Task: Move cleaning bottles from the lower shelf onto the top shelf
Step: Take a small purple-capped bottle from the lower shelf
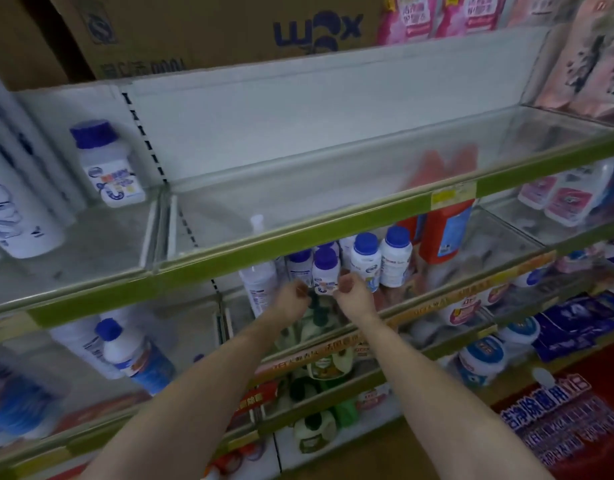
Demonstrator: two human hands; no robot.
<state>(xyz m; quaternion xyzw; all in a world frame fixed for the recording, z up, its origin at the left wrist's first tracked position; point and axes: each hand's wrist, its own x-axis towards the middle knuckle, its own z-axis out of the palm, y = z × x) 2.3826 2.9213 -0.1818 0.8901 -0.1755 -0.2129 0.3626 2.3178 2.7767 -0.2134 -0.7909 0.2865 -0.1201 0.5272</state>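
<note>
Several white cleaning bottles with blue caps stand on the lower shelf (447, 292), under the green-edged top shelf (298, 233). Both my hands reach in to the frontmost small bottle (325, 271). My left hand (293, 297) touches its left side and my right hand (350, 289) its right side, fingers curled around it. Two more bottles (366, 258) (395, 258) stand just right of it. On the top shelf's left bay stands one blue-capped bottle (108, 164). The top shelf's middle bay holds nothing.
Red detergent bottles (444, 233) stand behind on the lower shelf. Cardboard boxes (194, 32) and pink pouches (437, 15) sit above. Large white bottles (18, 209) fill the far left. Lower shelves hold tubs and green bottles. Clear dividers edge each bay.
</note>
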